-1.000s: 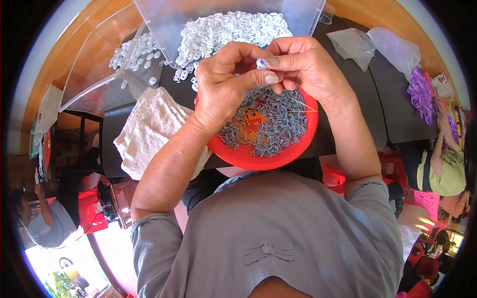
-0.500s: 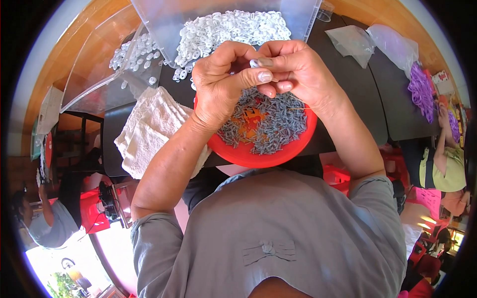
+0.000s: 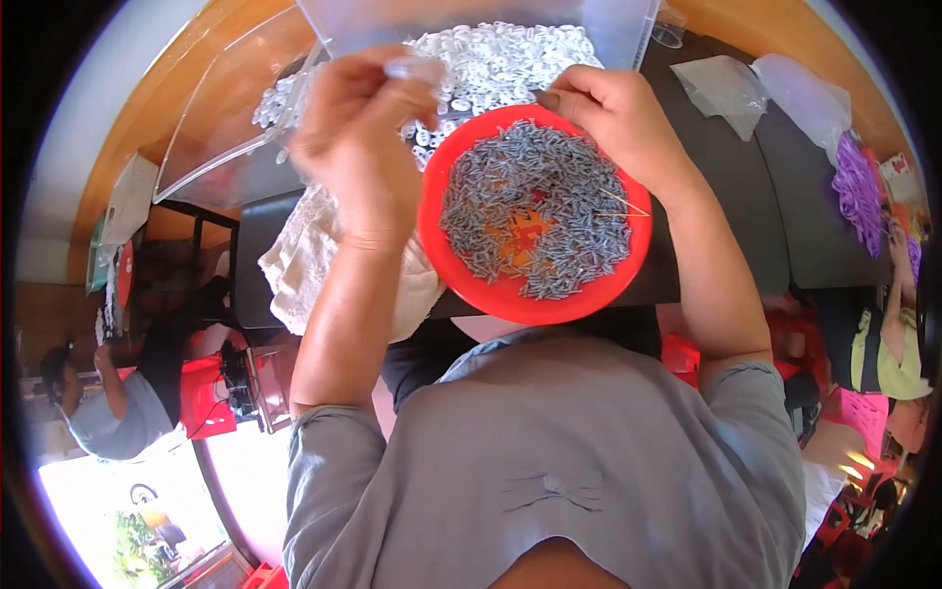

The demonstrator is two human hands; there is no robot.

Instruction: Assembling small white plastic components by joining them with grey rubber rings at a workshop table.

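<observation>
My left hand (image 3: 363,147), smeared by motion, is raised over the left side of the table with its fingers curled. A small pale piece (image 3: 399,68) shows at its fingertips, like the loose white oval pieces. My right hand (image 3: 618,118) is at the far right rim of a red bowl (image 3: 437,260), thumb and index finger closed together. What they pinch, if anything, is hidden. Many small grey rod-like pieces (image 3: 491,240) fill the bowl, and thin sticks (image 3: 620,208) lie at its right side.
A clear plastic bin (image 3: 618,29) with white oval pieces (image 3: 520,59) stands behind the bowl. A clear lid-like panel (image 3: 231,108) leans at left. A cream cloth (image 3: 304,260) lies left of the bowl. Plastic bags (image 3: 721,88) and purple strands (image 3: 857,196) are at right. Other people sit at both sides.
My hands, together over the bowl before, are apart now. The left has swung left and up; the right has shifted slightly right. The bowl's contents are uncovered, and the whole view has shifted a little.
</observation>
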